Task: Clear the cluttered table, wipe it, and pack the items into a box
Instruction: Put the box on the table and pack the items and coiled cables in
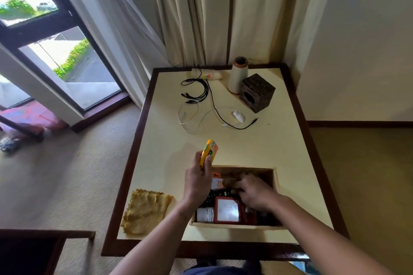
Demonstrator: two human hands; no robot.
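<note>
A cream table with a dark wooden frame point(297, 163) fills the middle. An open box point(276, 179) sits at its near edge, holding a red-framed mirror point(226, 210), a black remote, a white bottle and orange packets. My left hand point(197, 182) is shut on a yellow-orange tube point(207, 150), held upright just above the box's far-left corner. My right hand point(251, 193) reaches down into the box among the items; whether it grips anything is hidden. A yellow knitted cloth point(146, 210) lies on the table to the left of the box.
At the far end lie tangled black cables point(197, 92), a white cable with charger point(238, 116), a lying cream bottle point(206, 74), a grey cone-shaped vase point(237, 76) and a dark wooden tissue box point(257, 92). Curtains hang behind. A glass door stands at left, a chair at bottom left.
</note>
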